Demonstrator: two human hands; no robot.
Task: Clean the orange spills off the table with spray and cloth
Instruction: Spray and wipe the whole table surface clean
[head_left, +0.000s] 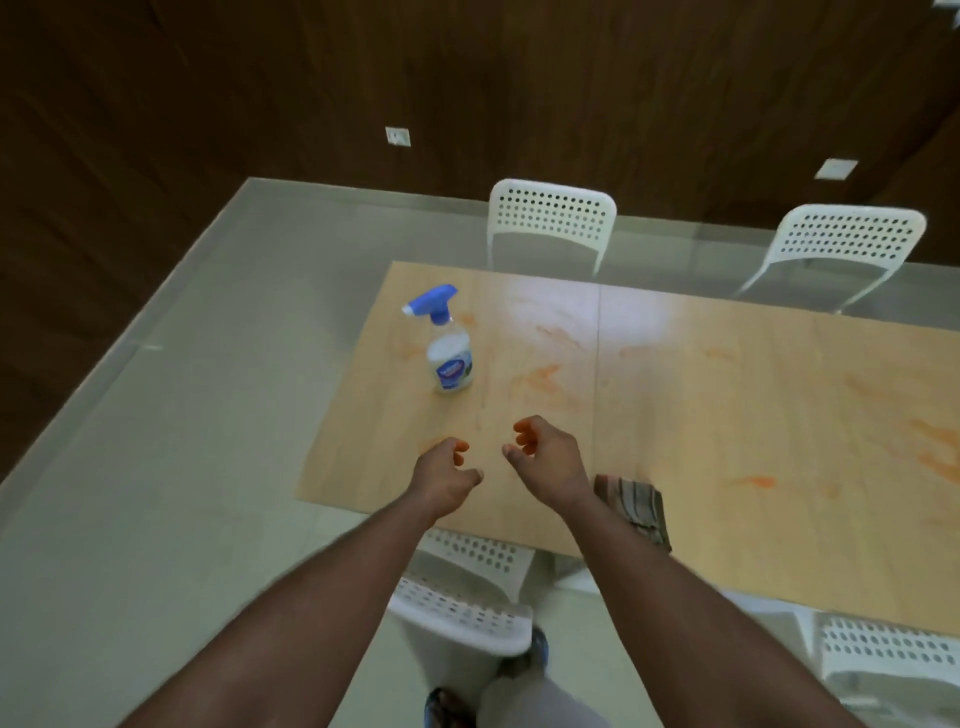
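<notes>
A clear spray bottle (448, 343) with a blue trigger head stands upright near the left end of the light wooden table (675, 415). Orange smears (540, 376) streak the tabletop, with a brighter blotch (756, 482) to the right. A folded striped cloth (636, 506) lies at the table's near edge, partly hidden by my right forearm. My left hand (447, 475) and my right hand (543, 452) hover side by side over the near left part of the table, fingers loosely curled and holding nothing. Orange stains show on the fingertips of both hands.
Two white perforated chairs (553, 221) (841, 249) stand at the table's far side. Two more white chairs (467, 587) (883, 649) are tucked in at the near side. Pale tiled floor (182, 467) lies to the left; a dark wooden wall is behind.
</notes>
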